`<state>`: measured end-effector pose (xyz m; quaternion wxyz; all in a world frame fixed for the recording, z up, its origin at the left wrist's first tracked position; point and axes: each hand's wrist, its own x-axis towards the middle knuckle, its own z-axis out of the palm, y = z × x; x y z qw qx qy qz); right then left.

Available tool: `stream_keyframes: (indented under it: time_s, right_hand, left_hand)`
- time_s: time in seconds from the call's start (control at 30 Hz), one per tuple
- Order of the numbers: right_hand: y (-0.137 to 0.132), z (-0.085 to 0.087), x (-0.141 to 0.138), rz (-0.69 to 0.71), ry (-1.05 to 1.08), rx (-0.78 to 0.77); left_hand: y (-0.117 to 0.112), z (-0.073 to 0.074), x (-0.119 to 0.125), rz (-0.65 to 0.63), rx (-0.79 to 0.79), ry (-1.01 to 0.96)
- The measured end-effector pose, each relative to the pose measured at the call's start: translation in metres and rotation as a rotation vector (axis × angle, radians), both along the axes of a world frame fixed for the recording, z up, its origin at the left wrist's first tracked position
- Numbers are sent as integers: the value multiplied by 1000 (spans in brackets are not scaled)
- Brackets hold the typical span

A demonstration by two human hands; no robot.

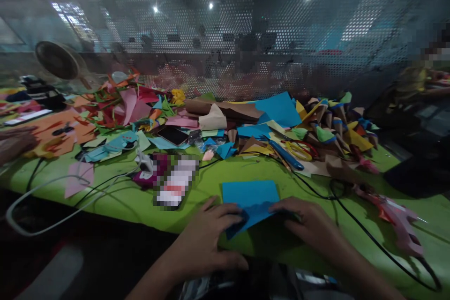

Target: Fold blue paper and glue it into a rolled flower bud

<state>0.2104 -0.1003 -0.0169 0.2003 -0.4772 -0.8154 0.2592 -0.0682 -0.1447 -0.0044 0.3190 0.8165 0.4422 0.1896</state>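
Note:
A sheet of blue paper (250, 193) lies on the green tabletop in front of me, its near part bent up and creased. The curled fingertips of my left hand (211, 232) grip its left near edge, while the thumb stands apart, lower down. At the right near edge, my right hand (311, 222) holds the paper between bent fingers and thumb. Part of the paper's near edge is in shadow and hard to make out.
A phone (177, 183) and a purple power strip (151, 171) lie to the left. A pink glue gun (397, 220) with a black cable is at the right. Behind are a blue cutter (286, 154), yellow-handled scissors (298, 150) and heaped coloured paper (131, 105). Another person's hand (16, 143) shows far left.

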Motion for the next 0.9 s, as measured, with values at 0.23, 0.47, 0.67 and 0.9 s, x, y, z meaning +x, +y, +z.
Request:
stream_keyframes:
  time_s: [0.23,0.47,0.67,0.9]
  right_hand:
    - [30,1,-7,-57,-15,-117]
    - [42,-8,-16,-113,-134,51]
    - [40,-12,-15,-134,-139,31]
    - [38,-19,-11,-172,-100,44]
  left_hand:
    - [20,-22,16,511,39,14]
    - [24,-30,22,680,54,21]
    - [23,-34,24,662,114,68]
    - [25,-36,23,656,104,87]
